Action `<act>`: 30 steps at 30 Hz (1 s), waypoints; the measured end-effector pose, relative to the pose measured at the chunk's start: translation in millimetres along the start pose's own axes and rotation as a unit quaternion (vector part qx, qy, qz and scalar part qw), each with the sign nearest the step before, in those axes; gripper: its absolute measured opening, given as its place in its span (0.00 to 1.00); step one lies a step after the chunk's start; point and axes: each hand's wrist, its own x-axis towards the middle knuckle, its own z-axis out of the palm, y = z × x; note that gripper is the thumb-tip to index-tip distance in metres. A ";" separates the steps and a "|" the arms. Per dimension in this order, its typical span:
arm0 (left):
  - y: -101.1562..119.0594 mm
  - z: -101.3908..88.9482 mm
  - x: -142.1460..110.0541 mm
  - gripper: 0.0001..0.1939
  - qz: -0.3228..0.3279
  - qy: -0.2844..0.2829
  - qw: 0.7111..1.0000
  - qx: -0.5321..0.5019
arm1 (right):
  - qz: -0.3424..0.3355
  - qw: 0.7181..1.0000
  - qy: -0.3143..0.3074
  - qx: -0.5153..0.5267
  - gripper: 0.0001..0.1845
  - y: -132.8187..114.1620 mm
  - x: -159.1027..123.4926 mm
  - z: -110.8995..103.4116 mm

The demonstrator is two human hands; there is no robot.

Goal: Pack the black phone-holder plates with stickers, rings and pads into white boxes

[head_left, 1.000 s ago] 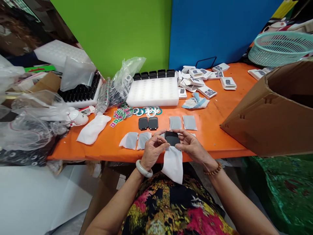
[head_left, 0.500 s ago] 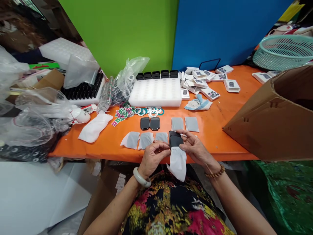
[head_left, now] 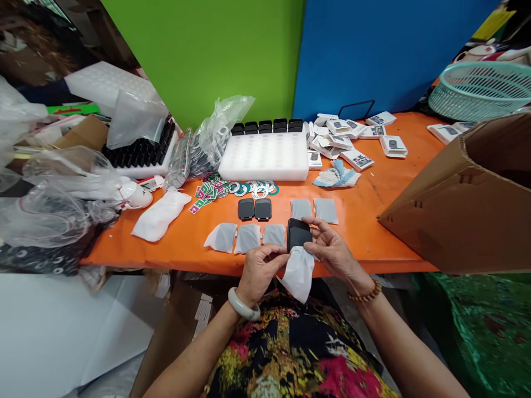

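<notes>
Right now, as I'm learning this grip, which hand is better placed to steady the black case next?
Probably the right hand: it holds the black case from the right side, a finger near the top and the thumb lower down. The left hand has its fingertips low, beside the white pouch.

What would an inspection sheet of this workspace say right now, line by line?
Surface: orange tabletop, scuffed, visible right of centre.
Things in hand: black square case, partly in a soft white pouch.
Things nearby: two black square cases side by side; flat whitish filled pouches in two rows.
Clutter: small white printed boxes, heaped and scattered; clear plastic bags at left.
Hands: right hand grips the case; left hand is at the pouch's mouth, pinch unclear.
Cables: nothing seen; bag contents unclear.
Surroundings: green panel, blue panel behind; open brown cardboard box at right.
</notes>
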 end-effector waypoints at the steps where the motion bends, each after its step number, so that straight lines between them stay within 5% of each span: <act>1: -0.2 0.8 0.0 0.07 -0.010 0.010 1.000 0.002 | -0.007 1.000 0.004 -0.003 0.31 0.5 0.2 0.5; 9: -6.7 8.4 -4.8 0.11 0.007 0.065 0.997 0.038 | -0.062 0.995 0.051 -0.052 0.32 4.9 1.3 3.9; 23: -13.6 2.9 9.3 0.07 0.241 0.081 0.940 0.229 | -0.025 0.999 0.010 -0.027 0.31 9.2 5.4 -1.1; 27: -17.0 -0.6 13.0 0.07 0.209 0.056 0.958 0.190 | -0.003 0.999 -0.021 -0.033 0.31 8.1 7.8 -3.7; 30: -18.6 -2.8 14.8 0.07 0.124 0.039 0.985 0.115 | 0.000 0.999 -0.035 -0.040 0.31 6.4 9.0 -3.1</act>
